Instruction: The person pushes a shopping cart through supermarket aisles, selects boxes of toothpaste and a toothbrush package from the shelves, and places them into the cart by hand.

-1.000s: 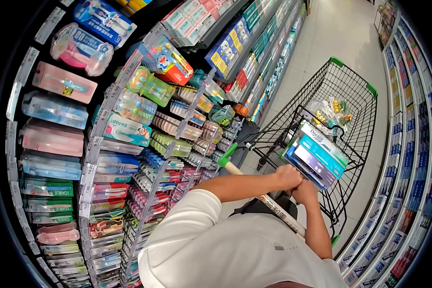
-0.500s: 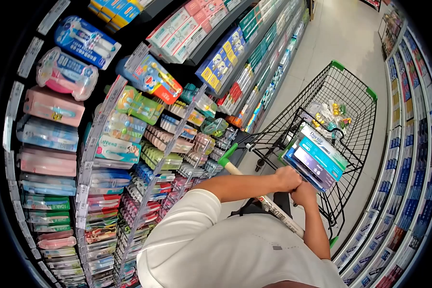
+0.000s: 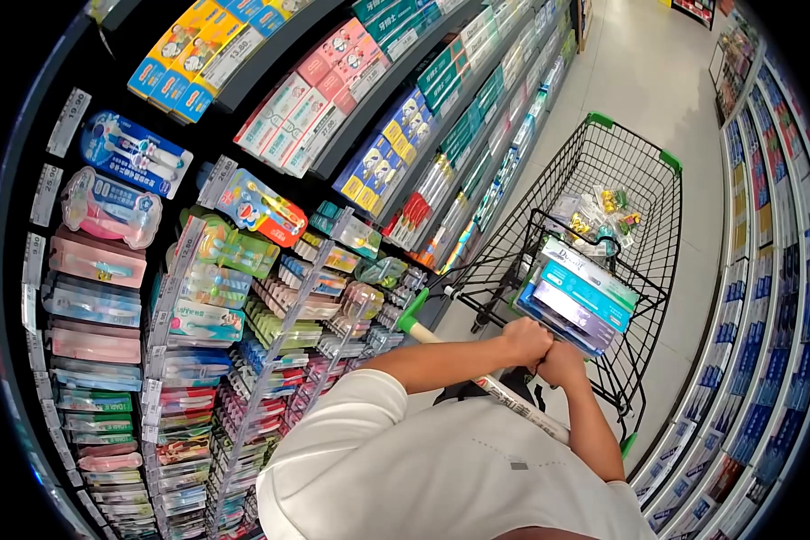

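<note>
My left hand [image 3: 526, 340] and my right hand [image 3: 563, 364] are close together, fingers curled closed, just beyond the cart handle [image 3: 517, 408]. My left forearm crosses over the handle. Whatever the fingers hold, if anything, is hidden. Right past my knuckles are several toothpaste boxes [image 3: 587, 290] in teal, white and purple, by the near end of the shopping cart [image 3: 666, 225]. I cannot tell whether my fingers touch them. Deeper in the black wire basket lie clear-wrapped packets [image 3: 607, 214] with yellow and green parts.
On the left, racks hold hanging toothbrush packs [image 3: 108, 256], with boxed toothpaste [image 3: 297, 121] on shelves above. Shelves of blue boxes [image 3: 747, 405] line the right side. The tiled aisle floor [image 3: 625, 67] runs ahead of the cart.
The view has shifted, so the left shelves sit lower and further left and more upper boxes show. The cart and boxes appear slightly further left. My hands stay closed together.
</note>
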The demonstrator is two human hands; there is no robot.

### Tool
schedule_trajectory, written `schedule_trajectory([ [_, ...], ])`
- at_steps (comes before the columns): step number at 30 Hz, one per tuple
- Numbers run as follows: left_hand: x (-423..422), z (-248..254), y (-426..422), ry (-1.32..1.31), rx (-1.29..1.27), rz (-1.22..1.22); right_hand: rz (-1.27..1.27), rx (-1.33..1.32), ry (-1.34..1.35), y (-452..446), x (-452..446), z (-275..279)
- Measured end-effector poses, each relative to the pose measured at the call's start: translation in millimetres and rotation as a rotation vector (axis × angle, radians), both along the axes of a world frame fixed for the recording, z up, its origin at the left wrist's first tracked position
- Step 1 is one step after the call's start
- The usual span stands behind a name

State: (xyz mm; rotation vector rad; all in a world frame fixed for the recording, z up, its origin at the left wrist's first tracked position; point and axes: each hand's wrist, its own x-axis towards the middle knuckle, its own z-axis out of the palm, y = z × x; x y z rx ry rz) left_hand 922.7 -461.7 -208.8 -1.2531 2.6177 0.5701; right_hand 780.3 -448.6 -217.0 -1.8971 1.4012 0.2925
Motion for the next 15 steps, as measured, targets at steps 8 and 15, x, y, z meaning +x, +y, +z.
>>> schedule_trajectory([
  [8, -11, -4, -40, 0.015, -0.034, 0.06, 0.084, -0.011, 0.023, -49, -10, 9],
  [15, -18, -1, -85, 0.04, -0.054, 0.098, 0.158, 0.04, 0.039, -103, -17, 10],
])
